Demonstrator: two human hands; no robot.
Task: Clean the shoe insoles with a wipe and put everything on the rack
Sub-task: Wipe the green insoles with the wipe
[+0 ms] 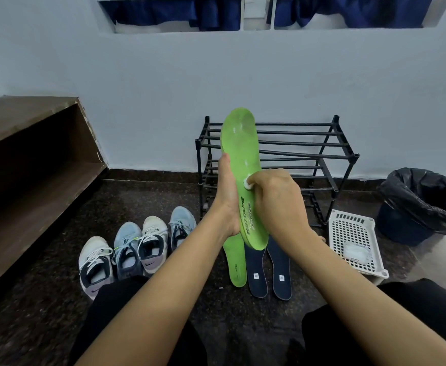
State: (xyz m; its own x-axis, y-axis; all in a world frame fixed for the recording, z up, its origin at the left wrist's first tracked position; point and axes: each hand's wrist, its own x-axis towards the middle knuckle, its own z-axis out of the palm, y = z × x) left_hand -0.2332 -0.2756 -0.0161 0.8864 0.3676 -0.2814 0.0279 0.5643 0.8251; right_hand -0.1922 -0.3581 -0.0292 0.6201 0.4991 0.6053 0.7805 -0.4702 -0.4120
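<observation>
My left hand (227, 196) grips a green insole (240, 146) from its left edge and holds it upright, toe end up, in front of the black rack (322, 154). My right hand (274, 196) pinches a small white wipe (248, 181) and presses it against the insole's middle. White smears show near the insole's toe. On the floor below lie a second green insole (236, 262) and two dark blue insoles (256, 276), side by side.
Several sneakers (137, 249) stand in a row on the dark floor at the left. A white perforated basket (354, 233) holding a pack of wipes (356, 253) sits at the right, beside a bin with a black liner (422, 204). Wooden steps (31, 167) rise at the left.
</observation>
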